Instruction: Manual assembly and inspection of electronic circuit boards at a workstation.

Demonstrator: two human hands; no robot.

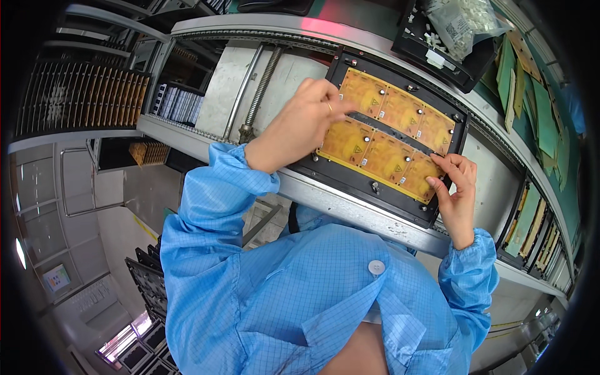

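Two yellow circuit board panels, an upper one and a lower one, lie side by side in a black carrier frame. A dark strip of the frame shows between them. My left hand reaches over the left ends of the panels, fingers bent together at the gap. Its fingertips are slightly blurred, and whatever they pinch is hidden. At the right end of the lower panel, my right hand has its thumb and index finger on the panel's edge area. Small posts and clips stand around the frame's border.
The frame rests across metal conveyor rails. Left of it are a threaded rod and a smooth rod. A black bin with a bag of white parts stands behind. Green boards are stacked at right, racked boards at far left.
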